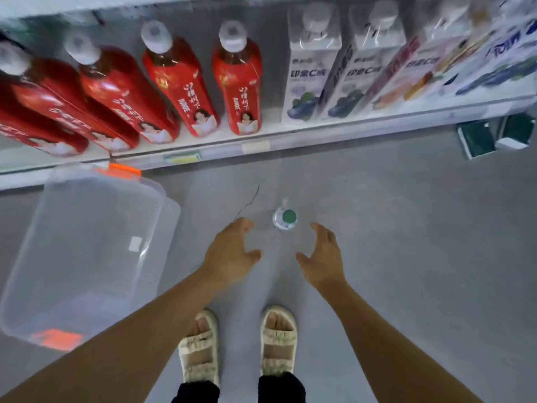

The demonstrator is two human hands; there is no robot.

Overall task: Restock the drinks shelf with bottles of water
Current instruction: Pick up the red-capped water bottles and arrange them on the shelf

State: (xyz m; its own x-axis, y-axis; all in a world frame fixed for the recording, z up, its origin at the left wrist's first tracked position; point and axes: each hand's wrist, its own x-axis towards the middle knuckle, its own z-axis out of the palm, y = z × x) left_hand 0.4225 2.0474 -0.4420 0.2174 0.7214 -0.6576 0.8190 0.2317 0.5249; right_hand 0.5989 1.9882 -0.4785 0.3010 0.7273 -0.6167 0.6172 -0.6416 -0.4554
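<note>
A clear water bottle with a green cap stands upright on the grey floor, seen from above, just in front of the drinks shelf. My left hand hovers to its lower left with fingers spread and relaxed, holding nothing. My right hand hovers to its lower right, likewise spread and empty. Neither hand touches the bottle.
Several red drink bottles and white cartons line the shelf. A clear plastic bin with orange clips sits on the floor at left, nothing visible inside. Dark green boxes sit lower right of the shelf. My sandalled feet stand below.
</note>
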